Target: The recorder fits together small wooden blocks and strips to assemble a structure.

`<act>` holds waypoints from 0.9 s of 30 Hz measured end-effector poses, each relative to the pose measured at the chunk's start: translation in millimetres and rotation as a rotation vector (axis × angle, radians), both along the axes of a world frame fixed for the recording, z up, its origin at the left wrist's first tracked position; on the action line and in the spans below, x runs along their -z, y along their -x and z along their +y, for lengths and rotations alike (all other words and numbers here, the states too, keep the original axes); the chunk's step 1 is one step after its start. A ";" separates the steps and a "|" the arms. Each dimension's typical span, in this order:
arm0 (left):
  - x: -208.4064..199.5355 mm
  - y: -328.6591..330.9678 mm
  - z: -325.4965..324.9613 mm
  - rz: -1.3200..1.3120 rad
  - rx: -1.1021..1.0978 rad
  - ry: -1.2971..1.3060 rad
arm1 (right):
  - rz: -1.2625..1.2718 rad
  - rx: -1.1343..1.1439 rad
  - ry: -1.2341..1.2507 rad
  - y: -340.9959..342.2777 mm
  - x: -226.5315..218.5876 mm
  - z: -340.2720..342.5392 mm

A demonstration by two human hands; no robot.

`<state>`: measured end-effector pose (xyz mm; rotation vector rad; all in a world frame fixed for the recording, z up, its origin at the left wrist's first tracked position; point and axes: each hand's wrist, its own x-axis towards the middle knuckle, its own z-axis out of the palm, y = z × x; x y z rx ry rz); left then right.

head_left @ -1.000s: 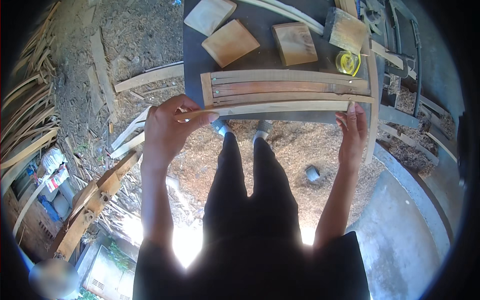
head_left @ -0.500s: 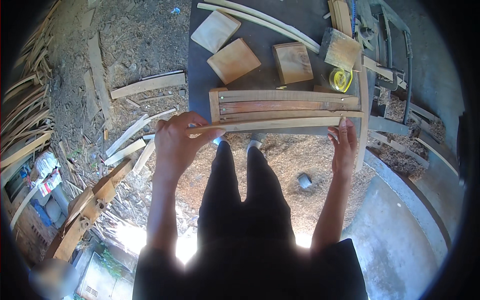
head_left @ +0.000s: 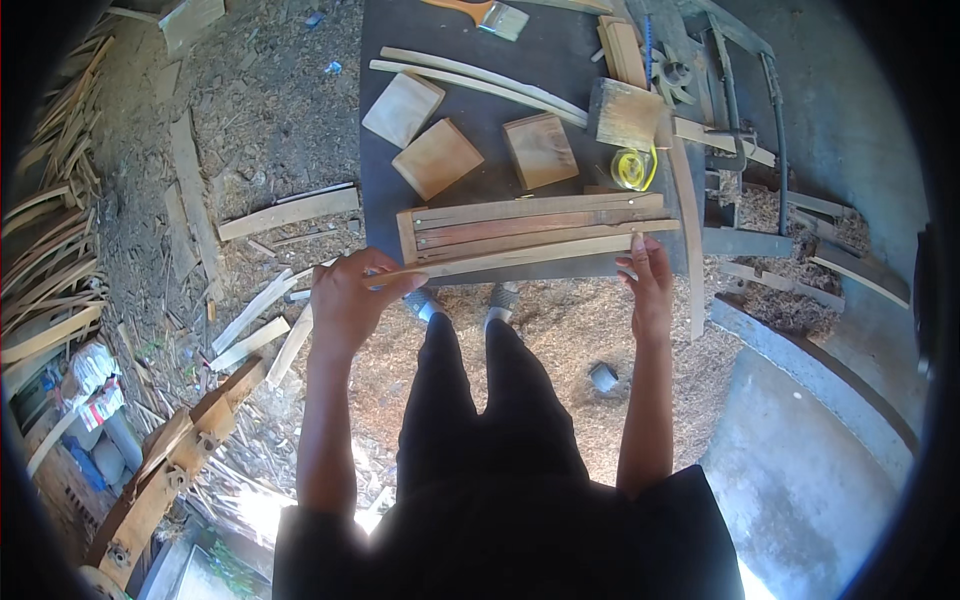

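A long thin wooden strip [head_left: 520, 256] runs between my hands along the near edge of the dark table. My left hand [head_left: 350, 300] pinches its left end between thumb and fingers. At the other end, my right hand [head_left: 648, 275] grips it with the thumb on top, beside a small nail-like spot. Just beyond the strip lies a wooden frame [head_left: 406, 236] made of narrow slats, with a reddish slat [head_left: 510, 231] in the middle. Small pale nail heads dot the slats' ends.
Several square wooden blocks [head_left: 438, 160] lie farther back on the table [head_left: 480, 108]. Near them are a yellow tape measure [head_left: 630, 169], thin wooden strips [head_left: 470, 80] and a paintbrush [head_left: 500, 20]. Wood shavings and offcuts cover the floor [head_left: 480, 400]. A metal frame [head_left: 780, 130] stands at right.
The view has shifted, bringing the paintbrush into sight. My right hand and the strip's right end appear farther left. Both hands keep their hold on the strip.
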<state>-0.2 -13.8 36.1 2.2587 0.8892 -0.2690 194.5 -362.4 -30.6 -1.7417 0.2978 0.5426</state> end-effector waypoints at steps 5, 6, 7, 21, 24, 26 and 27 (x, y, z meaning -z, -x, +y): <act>6.2 3.8 2.4 -0.029 -0.031 0.039 | -0.035 -0.001 -0.014 0.0 1.8 1.7; 5.3 2.5 2.9 0.002 -0.029 0.039 | -0.035 -0.004 -0.016 -0.1 3.1 1.6; 4.3 1.2 3.3 0.032 -0.027 0.039 | -0.036 -0.006 -0.020 0.0 3.2 1.0; 7.6 2.3 6.3 0.013 -0.053 0.113 | -0.001 -0.067 -0.034 -5.2 9.4 -6.2; 5.9 1.6 6.3 0.019 -0.051 0.113 | -0.025 -0.084 -0.042 -7.3 12.9 -8.0; 6.5 1.9 5.0 0.018 -0.032 0.096 | -0.015 -0.095 -0.048 -7.3 12.4 -8.3; 5.9 1.6 4.9 0.015 -0.020 0.083 | -0.002 -0.102 -0.049 -8.0 11.3 -7.8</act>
